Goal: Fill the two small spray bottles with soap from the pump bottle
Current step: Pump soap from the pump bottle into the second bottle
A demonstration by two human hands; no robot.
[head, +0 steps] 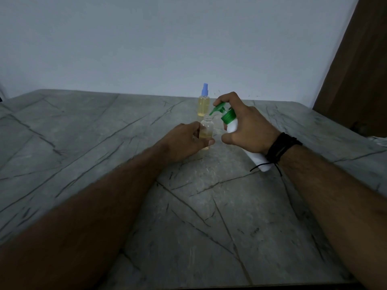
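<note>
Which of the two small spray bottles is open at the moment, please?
The nearer bottle, held in the left hand, has no cap and is partly filled. The farther bottle has its blue spray cap on.

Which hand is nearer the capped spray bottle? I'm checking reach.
Right. The right hand, holding the pump bottle, sits just beside the capped spray bottle; the left hand is lower, farther.

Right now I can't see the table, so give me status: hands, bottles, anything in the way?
Left hand holds open bottle, part full. Right hand tilts pump bottle, spout over its mouth. Capped bottle behind, full. Nothing blocking.
</note>
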